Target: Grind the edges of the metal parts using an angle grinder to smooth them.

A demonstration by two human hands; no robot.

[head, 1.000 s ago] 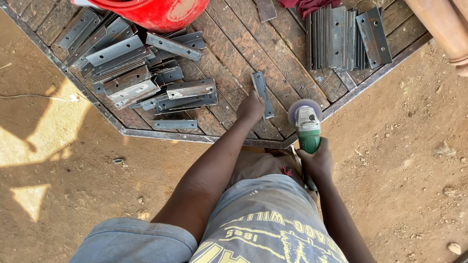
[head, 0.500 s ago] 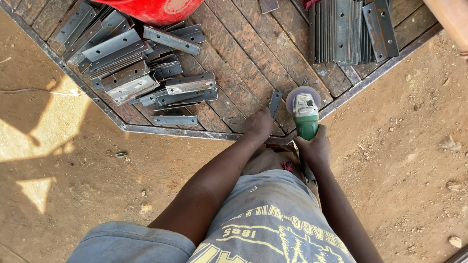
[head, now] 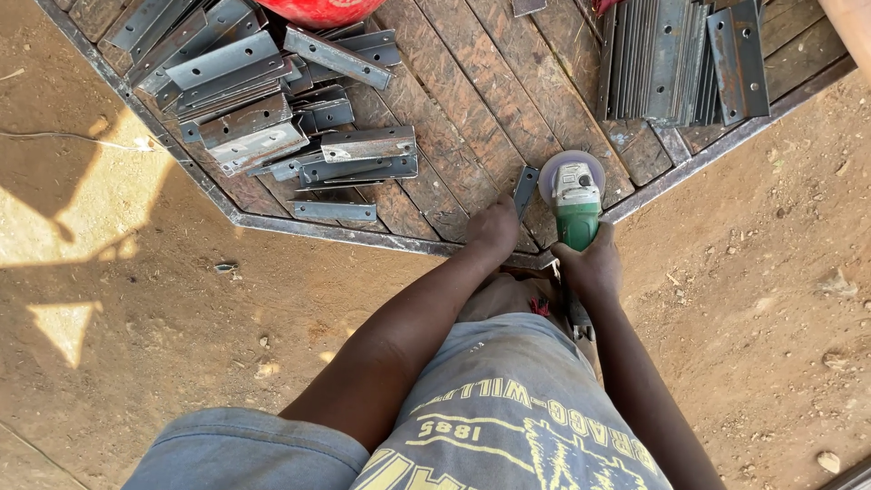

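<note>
- The left hand (head: 494,227) has its fingers closed on the near end of a small metal strip (head: 524,191), pinning it against the wooden tabletop (head: 472,118).
- The right hand (head: 592,265) is clamped round the green body of an angle grinder (head: 575,201); its grey disc guard points away from the person, close to the strip's right edge (whether disc and metal actually touch I cannot tell).
- The strip lies just ahead of the left fingers and just left of the grinder head, its long axis running away from the person with a slight lean to the right. The left hand is the nearer of the two; the right reaches it only through the tool.
- Against the frame a second ago, the strip sat farther out on the boards and lay longer in view, with the left hand stretched out to it; half a second ago it was already drawn closer. Now it stands right beside the grinder head, and both hands sit near the tabletop's steel edge (head: 363,238).
- Farther out: a loose heap of drilled brackets (head: 263,109) to the left, a neat stack of flat plates (head: 671,59) to the upper right, a red tub (head: 318,11) at the top, bare dirt ground (head: 771,299) all round.
</note>
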